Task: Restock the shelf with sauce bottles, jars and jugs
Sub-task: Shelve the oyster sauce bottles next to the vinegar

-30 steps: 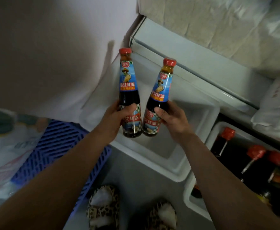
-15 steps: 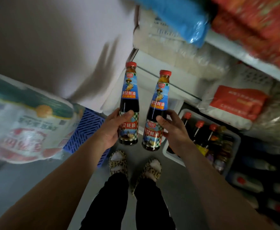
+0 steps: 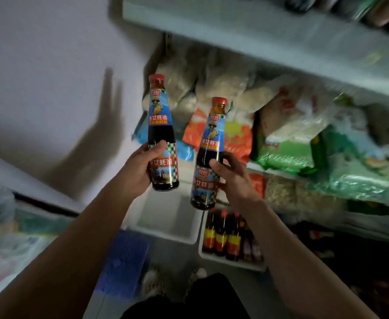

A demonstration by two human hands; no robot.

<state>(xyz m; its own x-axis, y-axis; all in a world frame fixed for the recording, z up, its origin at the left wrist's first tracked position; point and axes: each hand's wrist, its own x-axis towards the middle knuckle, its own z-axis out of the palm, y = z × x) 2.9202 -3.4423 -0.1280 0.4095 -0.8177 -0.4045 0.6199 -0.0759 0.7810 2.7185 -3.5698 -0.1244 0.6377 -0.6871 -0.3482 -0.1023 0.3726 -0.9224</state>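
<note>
The top shelf (image 3: 269, 33) is cut off by the top edge, and the dark jars (image 3: 373, 10) on it are a blur. The bags (image 3: 304, 134) on the middle shelf are smeared, so their words cannot be read. The left hand (image 3: 140, 169) hides part of the left bottle (image 3: 162, 132)'s lower label. The right hand (image 3: 232, 178) hides the side of the right bottle (image 3: 208, 155). The small bottles (image 3: 223, 236) in the right bin (image 3: 230, 263) are too small to read, and the bin's far end is behind the arm. The near bags (image 3: 2, 238) on the left are blurred and cut off. The slippers (image 3: 152, 279) are dim and partly hidden by the legs.
</note>
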